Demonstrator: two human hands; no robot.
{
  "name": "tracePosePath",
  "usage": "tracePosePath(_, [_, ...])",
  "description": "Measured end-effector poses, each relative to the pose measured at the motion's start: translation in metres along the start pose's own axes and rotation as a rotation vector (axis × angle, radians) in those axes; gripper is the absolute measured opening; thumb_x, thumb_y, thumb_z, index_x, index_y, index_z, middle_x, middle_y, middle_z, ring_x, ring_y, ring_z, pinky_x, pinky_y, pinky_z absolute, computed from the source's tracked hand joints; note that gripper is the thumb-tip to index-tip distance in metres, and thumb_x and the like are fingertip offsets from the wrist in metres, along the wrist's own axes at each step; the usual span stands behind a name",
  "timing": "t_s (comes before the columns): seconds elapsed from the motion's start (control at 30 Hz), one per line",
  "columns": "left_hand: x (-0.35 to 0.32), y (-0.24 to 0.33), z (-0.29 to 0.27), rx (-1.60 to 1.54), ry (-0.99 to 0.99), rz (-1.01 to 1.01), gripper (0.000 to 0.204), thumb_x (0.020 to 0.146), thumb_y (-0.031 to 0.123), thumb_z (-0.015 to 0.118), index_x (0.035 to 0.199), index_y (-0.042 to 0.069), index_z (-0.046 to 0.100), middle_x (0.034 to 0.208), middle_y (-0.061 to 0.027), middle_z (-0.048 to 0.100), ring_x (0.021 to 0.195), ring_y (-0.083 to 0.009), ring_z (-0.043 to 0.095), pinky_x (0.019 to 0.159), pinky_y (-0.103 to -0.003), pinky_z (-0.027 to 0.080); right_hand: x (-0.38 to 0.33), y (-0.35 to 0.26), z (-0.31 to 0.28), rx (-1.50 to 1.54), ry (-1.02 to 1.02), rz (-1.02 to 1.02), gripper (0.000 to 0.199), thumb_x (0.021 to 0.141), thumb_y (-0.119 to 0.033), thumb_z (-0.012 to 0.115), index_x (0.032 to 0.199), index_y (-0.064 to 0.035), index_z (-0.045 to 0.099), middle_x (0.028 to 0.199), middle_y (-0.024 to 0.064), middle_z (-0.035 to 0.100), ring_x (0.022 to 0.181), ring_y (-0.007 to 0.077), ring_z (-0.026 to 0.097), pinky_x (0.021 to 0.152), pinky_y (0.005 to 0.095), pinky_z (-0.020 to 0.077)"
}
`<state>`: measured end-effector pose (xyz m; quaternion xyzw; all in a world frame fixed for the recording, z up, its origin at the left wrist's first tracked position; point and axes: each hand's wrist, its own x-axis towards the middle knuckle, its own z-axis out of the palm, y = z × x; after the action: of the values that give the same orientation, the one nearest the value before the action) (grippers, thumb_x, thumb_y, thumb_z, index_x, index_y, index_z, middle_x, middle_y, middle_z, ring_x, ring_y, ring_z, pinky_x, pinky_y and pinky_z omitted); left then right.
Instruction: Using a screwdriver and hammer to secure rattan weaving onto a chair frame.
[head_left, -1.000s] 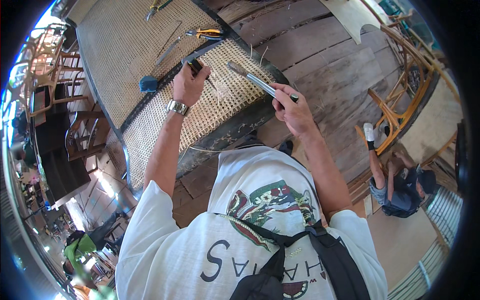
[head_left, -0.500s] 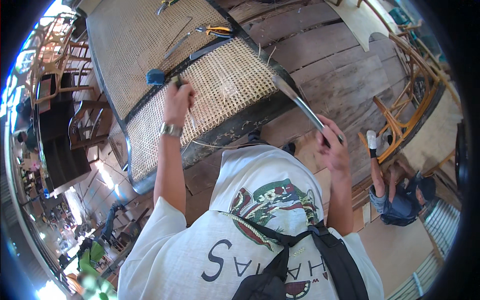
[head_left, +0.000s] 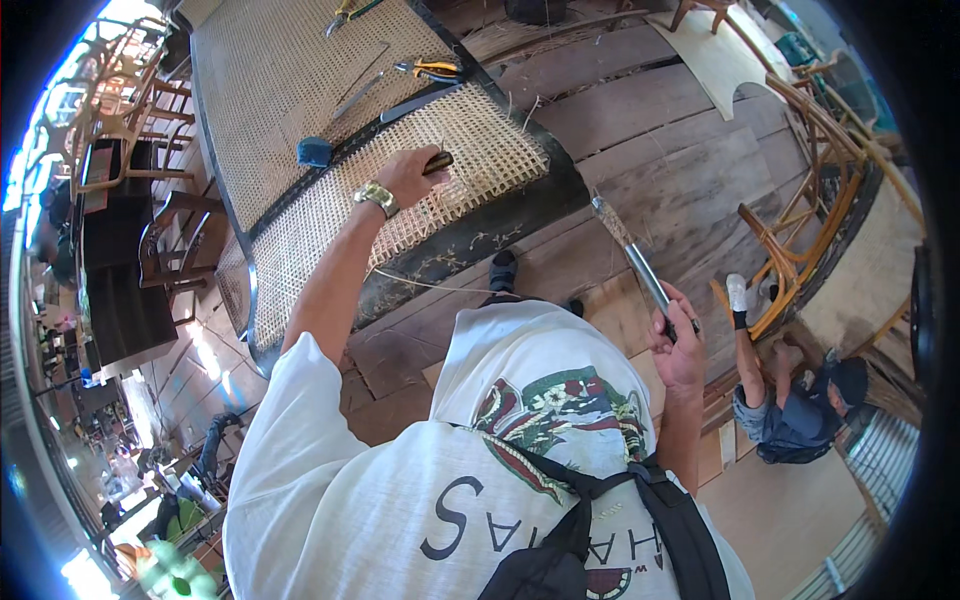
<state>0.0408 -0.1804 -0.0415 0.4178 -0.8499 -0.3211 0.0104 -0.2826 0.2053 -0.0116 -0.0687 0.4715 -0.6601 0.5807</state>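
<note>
My left hand (head_left: 408,178) is closed round a short hand tool with a dark, brass-coloured handle (head_left: 438,162); the rest of this tool is hidden. That hand is over the woven cane panel (head_left: 330,215), close to its right part. To the right, away from the panel, my right hand (head_left: 677,345) grips a long tool with a silver shaft (head_left: 648,275) and dark grip. Its far end points up and left over the floor, too unclear to name. The panel sits in a black frame (head_left: 500,235) with a floral pattern along the near side.
On the cane lie a blue block (head_left: 314,152), yellow-and-black pliers (head_left: 430,71), a dark flat blade (head_left: 420,102) and a thin metal tool (head_left: 358,95). Wooden chairs (head_left: 180,240) stand left. A bent-wood frame (head_left: 800,250) and a seated person (head_left: 800,400) are at the right.
My left hand has moved right across the cane, and its tool's lower end no longer shows. My right hand has dropped slightly, its long tool swinging away from the panel's edge.
</note>
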Motion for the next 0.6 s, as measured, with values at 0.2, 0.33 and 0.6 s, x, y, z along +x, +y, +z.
tracePosePath(0.2, [-0.009,0.011,0.027,0.178,0.192,-0.034,0.032,0.092,0.037,0.07,0.098,0.007,0.06,0.09,-0.0168,0.071,0.086,-0.0386,0.068,0.073,-0.048,0.052,-0.011,0.0,-0.01,-0.034,0.026,0.003,0.037,0.103,-0.02,0.055,0.135,-0.0022,0.054,0.077,0.001,0.051,0.055,0.0047,0.033,0.052,0.0208,0.0297])
tracePosePath(0.33, [-0.013,0.016,0.03,0.154,0.293,-0.102,0.039,0.09,0.041,0.072,0.119,0.015,0.067,0.097,-0.016,0.073,0.091,-0.0374,0.069,0.077,-0.049,0.053,-0.001,-0.009,-0.003,-0.067,-0.002,0.032,0.036,0.104,-0.019,0.054,0.135,-0.0016,0.054,0.077,0.001,0.051,0.055,0.0045,0.033,0.051,0.0208,0.0295])
tracePosePath(0.6, [-0.057,-0.002,-0.021,-0.227,0.635,-0.317,0.044,0.086,0.046,0.074,0.105,0.007,0.07,0.083,-0.0092,0.071,0.074,-0.0206,0.065,0.069,-0.036,0.051,0.01,-0.041,0.035,-0.185,-0.15,-0.256,0.039,0.103,-0.015,0.053,0.14,-0.002,0.048,0.088,0.0048,0.057,0.063,0.006,0.043,0.058,0.0187,0.0375])
